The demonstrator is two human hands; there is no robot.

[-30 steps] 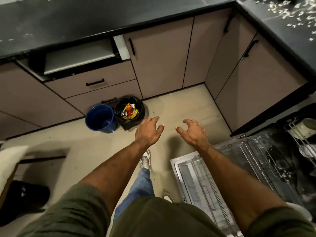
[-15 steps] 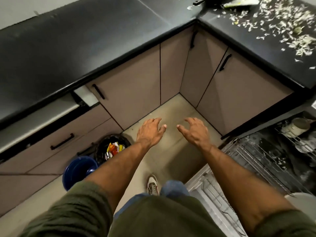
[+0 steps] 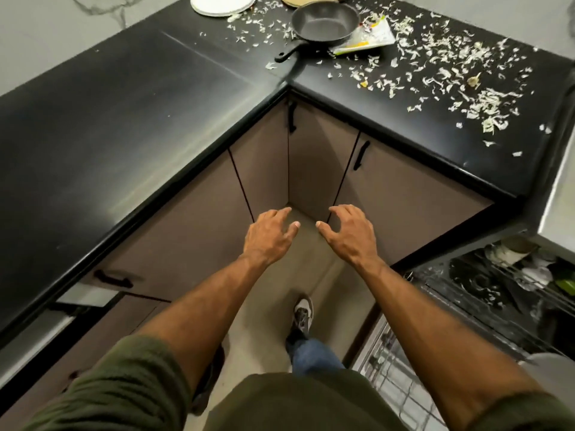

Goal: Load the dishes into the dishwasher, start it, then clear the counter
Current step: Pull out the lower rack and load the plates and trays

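Note:
A black frying pan (image 3: 325,24) lies on the black L-shaped counter (image 3: 130,98) near its inner corner, handle pointing left and down. White plates (image 3: 222,4) sit at the counter's back edge, and a tan board (image 3: 308,0) shows behind the pan. Pale vegetable scraps (image 3: 451,73) are strewn over the right counter. The open dishwasher (image 3: 497,293) at right holds dishes in its rack; its lowered door (image 3: 395,374) is below. My left hand (image 3: 269,237) and my right hand (image 3: 348,236) hover empty with relaxed fingers above the floor in front of the corner cabinets.
A printed wrapper (image 3: 370,38) lies partly under the pan. Brown cabinet doors (image 3: 314,157) with black handles line the corner. A drawer (image 3: 81,298) stands ajar at lower left. My shoe (image 3: 302,315) is on the beige floor beside the dishwasher door.
My view has swung up and right from the floor to the counter corner. The blue bucket and bin have left the frame; the pan, plates and scraps have come into view. Both hands stay empty.

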